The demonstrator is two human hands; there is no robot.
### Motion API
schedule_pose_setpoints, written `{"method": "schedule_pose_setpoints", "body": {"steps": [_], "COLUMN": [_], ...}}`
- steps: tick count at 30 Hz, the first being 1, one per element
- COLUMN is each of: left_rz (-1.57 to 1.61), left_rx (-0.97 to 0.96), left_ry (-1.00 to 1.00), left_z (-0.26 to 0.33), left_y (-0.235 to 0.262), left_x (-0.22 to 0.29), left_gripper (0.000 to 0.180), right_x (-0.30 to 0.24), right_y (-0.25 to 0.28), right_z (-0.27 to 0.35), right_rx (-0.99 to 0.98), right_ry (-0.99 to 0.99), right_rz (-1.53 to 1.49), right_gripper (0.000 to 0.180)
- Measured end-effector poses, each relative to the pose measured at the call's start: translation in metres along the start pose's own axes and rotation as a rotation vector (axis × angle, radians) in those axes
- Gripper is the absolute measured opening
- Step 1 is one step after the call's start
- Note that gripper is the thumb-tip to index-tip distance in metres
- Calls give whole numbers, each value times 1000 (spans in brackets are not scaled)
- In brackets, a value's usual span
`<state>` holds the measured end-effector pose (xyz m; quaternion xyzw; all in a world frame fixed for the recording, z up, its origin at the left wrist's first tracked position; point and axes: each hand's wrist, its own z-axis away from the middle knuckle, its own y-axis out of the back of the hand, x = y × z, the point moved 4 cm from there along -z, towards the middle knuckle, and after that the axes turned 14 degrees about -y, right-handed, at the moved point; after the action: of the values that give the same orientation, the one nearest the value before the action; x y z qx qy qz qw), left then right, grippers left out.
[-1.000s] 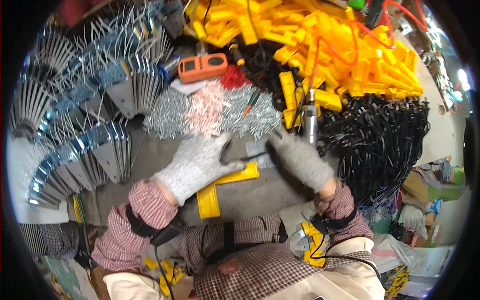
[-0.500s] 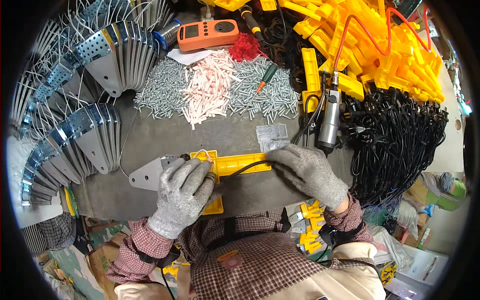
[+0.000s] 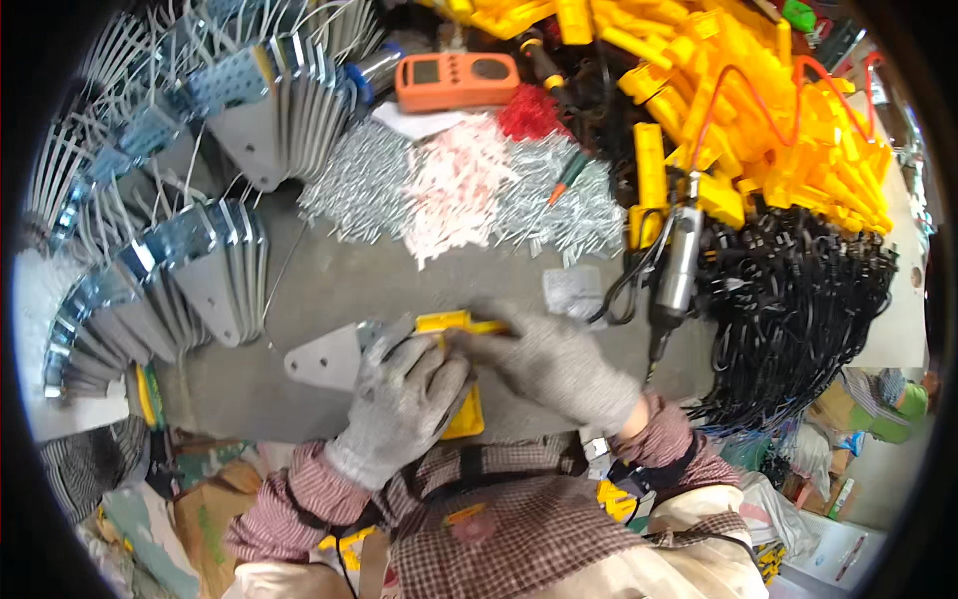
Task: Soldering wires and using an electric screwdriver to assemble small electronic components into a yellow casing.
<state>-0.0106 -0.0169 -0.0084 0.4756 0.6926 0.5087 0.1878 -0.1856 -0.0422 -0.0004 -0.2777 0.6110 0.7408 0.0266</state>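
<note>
Main change over the last half second: the right hand, in a grey knit glove, has come in from the far end of the yellow moulded plastic housing to meet the left hand, gloved alike. Housing lies mid-way along the near edge of the dark grey metal surface, mostly covered by the gloves; its crosspiece shows between them and toward that edge. Left fingers bent and narrow, over the housing and the inner end of the flat grey metal plate with two round holes, which points toward the surface's left edge. Right fingers motion-blurred, reaching left across the housing's arm; what either set pinches is hidden, cannot tell. Black cable seen along that arm half a second ago is now out of sight, likely beneath the right glove. Judgement: handling has gathered at the junction of plate and housing. Silver cylindrical power driver lies toward the surface's right side, apart from both hands; clear plastic packet beyond the right hand.
</note>
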Motion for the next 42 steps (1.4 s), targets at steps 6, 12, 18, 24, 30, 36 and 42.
{"method": "schedule_pose_setpoints", "body": {"steps": [6,12,18,24,30,36,42], "left_rz": [74,-50,1,-73,-91,-77,-23], "left_rx": [-149,-221,-300,-236,-187,-167,-135], "left_ry": [3,42,123,120,118,107,108], "left_z": [3,10,9,23,20,20,21], "left_y": [-3,-14,-5,-21,-25,-29,-28], "left_x": [28,54,47,48,48,48,47], "left_gripper": [45,65,66,70,68,63,61], "right_x": [47,188,236,234,121,47,32], "right_y": [23,248,272,282,151,82,46], "right_z": [15,74,57,108,77,47,37], "right_rx": [180,1010,801,1349,260,384,563], "right_ry": [149,-626,-672,-476,-363,-403,-317], "right_rz": [24,1039,954,481,-1443,-1249,-1116], "right_gripper": [33,33,18,38,57,23,33]}}
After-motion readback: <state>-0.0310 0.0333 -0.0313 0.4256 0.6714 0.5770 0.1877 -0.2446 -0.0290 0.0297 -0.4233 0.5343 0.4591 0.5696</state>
